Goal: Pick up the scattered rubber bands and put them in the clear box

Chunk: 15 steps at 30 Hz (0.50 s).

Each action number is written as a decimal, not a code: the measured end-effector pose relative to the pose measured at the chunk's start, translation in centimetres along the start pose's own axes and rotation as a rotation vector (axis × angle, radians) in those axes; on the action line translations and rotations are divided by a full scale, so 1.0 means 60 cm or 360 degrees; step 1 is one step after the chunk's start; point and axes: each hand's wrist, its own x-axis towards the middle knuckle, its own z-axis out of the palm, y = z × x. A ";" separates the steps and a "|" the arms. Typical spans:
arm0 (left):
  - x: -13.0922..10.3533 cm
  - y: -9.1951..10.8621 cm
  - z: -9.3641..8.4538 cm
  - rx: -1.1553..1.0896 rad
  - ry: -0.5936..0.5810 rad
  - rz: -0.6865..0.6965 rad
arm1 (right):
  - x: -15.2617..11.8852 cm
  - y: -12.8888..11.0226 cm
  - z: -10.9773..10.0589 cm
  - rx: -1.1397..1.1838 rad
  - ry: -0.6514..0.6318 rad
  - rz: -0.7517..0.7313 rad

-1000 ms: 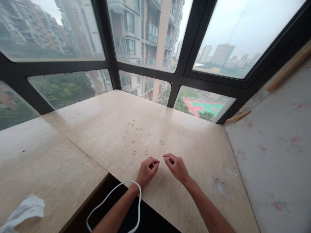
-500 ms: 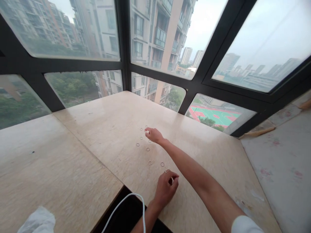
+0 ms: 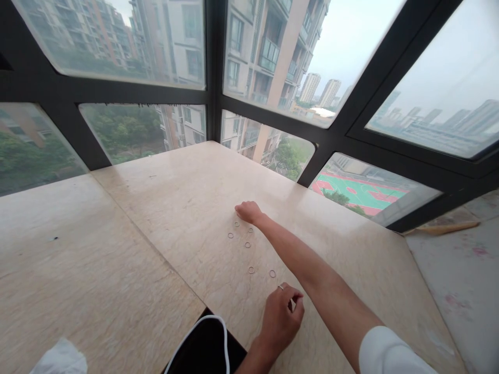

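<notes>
Several small thin rings lie scattered on the beige stone sill, among them a ring (image 3: 247,244), a ring (image 3: 251,270) and a pinkish ring (image 3: 272,274). My right hand (image 3: 248,212) reaches out just beyond the farthest visible ring (image 3: 236,224), its fingers closed and low over the stone. Whatever is under or inside those fingers is hidden. Close to me, my left hand (image 3: 281,316) rests near the pinkish ring, with thumb and fingertips pinched together. A pale band (image 3: 280,286) circles one of its fingers. What the pinch holds, if anything, is too small to make out.
A white cable (image 3: 225,332) loops over a dark gap (image 3: 202,348) at the sill's front edge. White crumpled material (image 3: 60,358) lies at bottom left, and a small dark speck (image 3: 55,238) sits farther up. Dark window frames (image 3: 214,78) bound the sill.
The view has shifted slightly. My right hand has gone from reaching fingers to a closed shape, and the small rings around its fingertips no longer show. My left hand keeps its pinch.
</notes>
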 end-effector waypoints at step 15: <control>0.001 -0.001 -0.003 -0.0036 -0.0014 0.0028 | -0.145 -0.001 -0.010 0.1420 0.0758 0.0099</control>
